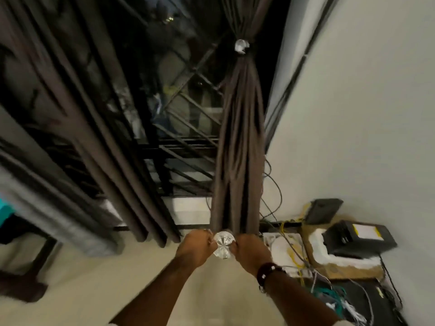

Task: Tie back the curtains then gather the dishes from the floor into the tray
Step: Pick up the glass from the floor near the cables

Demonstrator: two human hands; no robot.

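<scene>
A brown curtain [240, 142] on the right hangs bunched, cinched high up by a crystal tie-back [241, 46]. At its lower end a second crystal tie-back [223, 243] sits between my hands. My left hand [196, 249] grips it from the left and my right hand [253, 251], with a dark bead bracelet on the wrist, grips it from the right, both fists curled against the curtain's hem. A second brown curtain [77, 118] hangs loose on the left over the dark window [169, 85]. No dishes or tray are in view.
White wall [364, 114] rises on the right. Below it, on the floor, lie a cardboard box with foam [329, 252], black devices [357, 236] and tangled yellow and grey cables [299, 260]. A grey bedcover [47, 208] and dark wooden frame [28, 274] stand at left. Beige floor [117, 278] spreads below.
</scene>
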